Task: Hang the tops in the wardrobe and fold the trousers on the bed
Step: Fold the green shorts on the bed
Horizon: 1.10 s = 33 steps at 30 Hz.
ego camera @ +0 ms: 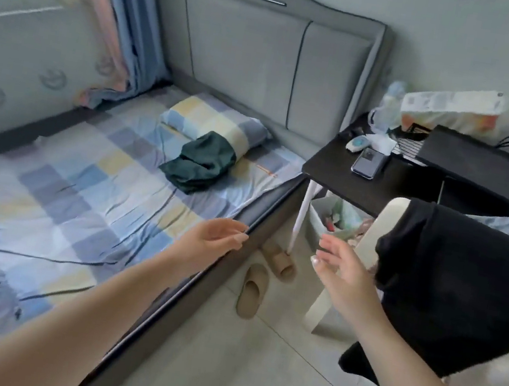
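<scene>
A dark green garment [199, 162] lies crumpled on the checked bed sheet [81, 185], partly over the pillow [211, 117]. A black garment [451, 290] hangs draped over a cream chair [390, 221] at the right. My left hand [214, 236] hovers over the bed's near edge, palm up, fingers relaxed and empty. My right hand [338, 273] is raised just left of the black garment, fingers spread and straight, holding nothing and not touching the cloth. No wardrobe is in view.
A black side table [327, 167] beside the bed carries a phone [367, 167], a bottle, a box and a dark laptop [483, 169]. A waste bin [332, 221] stands under it. Two beige slippers [253, 289] lie on the tiled floor between bed and chair. Curtains hang at the far left.
</scene>
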Motion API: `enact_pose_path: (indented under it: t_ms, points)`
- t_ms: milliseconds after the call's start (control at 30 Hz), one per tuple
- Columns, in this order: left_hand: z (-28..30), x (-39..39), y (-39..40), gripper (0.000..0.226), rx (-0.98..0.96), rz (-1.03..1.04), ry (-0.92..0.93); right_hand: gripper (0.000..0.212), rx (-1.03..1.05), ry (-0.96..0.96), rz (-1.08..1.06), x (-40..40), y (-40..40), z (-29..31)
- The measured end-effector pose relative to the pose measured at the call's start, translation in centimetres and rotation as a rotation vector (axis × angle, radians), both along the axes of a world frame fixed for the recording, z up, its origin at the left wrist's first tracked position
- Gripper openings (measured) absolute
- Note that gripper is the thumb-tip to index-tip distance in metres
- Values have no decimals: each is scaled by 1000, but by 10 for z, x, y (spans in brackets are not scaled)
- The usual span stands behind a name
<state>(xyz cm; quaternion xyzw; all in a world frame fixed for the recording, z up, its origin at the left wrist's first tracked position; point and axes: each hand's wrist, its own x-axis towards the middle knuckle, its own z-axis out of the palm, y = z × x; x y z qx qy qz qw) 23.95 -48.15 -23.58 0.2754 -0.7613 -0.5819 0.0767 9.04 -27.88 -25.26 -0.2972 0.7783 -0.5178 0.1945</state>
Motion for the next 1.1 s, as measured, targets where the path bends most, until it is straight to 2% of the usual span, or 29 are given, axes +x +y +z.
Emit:
enact_pose_path:
  t_ms: [267, 500, 700, 900, 1100]
  points:
    - [-23, 135, -117, 13, 90, 232, -41, 34, 32, -67, 219, 84, -143, -28]
    - [-55, 193, -214, 13, 101, 330, -79, 35, 124, -112, 298, 127, -233, -57]
    - [-85, 173, -268, 12, 152, 316, -113, 36, 233, -95, 307, 110, -289, -86]
    - [-140, 103, -367, 12, 174, 313, -170, 34, 367, -80, 395, 35, -394, -155]
    - [-224, 21, -508, 13, 157, 565, -202, 42, 504, -38, 455, -81, -550, -240]
